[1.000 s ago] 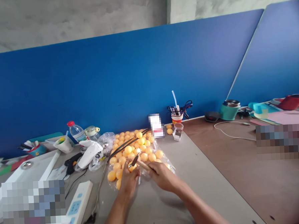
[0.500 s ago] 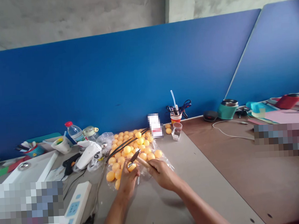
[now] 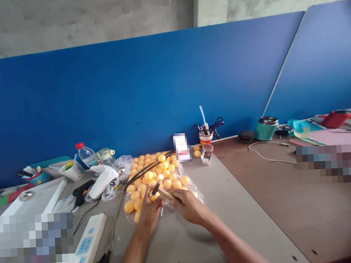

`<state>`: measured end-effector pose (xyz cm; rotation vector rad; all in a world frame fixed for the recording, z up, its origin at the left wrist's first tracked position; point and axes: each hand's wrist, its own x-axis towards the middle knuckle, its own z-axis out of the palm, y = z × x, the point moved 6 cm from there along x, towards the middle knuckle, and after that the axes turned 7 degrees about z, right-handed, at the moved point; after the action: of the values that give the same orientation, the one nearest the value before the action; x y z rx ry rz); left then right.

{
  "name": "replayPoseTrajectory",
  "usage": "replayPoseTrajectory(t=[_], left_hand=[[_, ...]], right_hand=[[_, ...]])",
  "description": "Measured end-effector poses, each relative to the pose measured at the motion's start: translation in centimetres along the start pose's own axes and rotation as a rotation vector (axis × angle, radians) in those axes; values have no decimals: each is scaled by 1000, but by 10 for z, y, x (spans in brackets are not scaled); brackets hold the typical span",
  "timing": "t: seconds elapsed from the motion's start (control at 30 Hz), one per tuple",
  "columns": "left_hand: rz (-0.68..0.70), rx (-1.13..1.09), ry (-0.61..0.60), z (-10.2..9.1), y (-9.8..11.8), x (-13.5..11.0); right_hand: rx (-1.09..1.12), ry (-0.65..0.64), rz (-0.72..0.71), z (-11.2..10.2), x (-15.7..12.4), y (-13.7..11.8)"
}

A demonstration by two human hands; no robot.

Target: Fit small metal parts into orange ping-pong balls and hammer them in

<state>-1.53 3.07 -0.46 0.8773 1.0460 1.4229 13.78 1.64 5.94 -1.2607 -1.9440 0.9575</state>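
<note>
My left hand [image 3: 149, 214] is closed around one orange ball [image 3: 154, 195] at the near edge of a heap of orange balls [image 3: 154, 172] lying on clear plastic. My right hand [image 3: 187, 205] grips the wooden handle of a small knife [image 3: 155, 188]. The dark blade points up and left and rests against the held ball. Both hands meet just in front of the heap, over the grey tabletop [image 3: 193, 240].
Left of the heap lie a white glue gun [image 3: 103, 181], a black tool [image 3: 81, 191], a power strip [image 3: 89, 246], a water bottle [image 3: 85, 154] and cups. A cup of scissors [image 3: 206, 137], a teal pot [image 3: 265, 128] and a white cable [image 3: 268, 156] stand to the right. A blue partition backs the table.
The knife blade has dipped lower against the ball in my left hand. Both hands have stayed in nearly the same spot.
</note>
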Motion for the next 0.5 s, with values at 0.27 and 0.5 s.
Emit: replayPoseTrajectory(t=[0.27,0.5], left_hand=[[12,4,-15,2,1,0],[-5,-5,-15,0,-2,0]], right_hand=[[9,-10,-13,1,0,-2],[-13,3,-1,1,0,1]])
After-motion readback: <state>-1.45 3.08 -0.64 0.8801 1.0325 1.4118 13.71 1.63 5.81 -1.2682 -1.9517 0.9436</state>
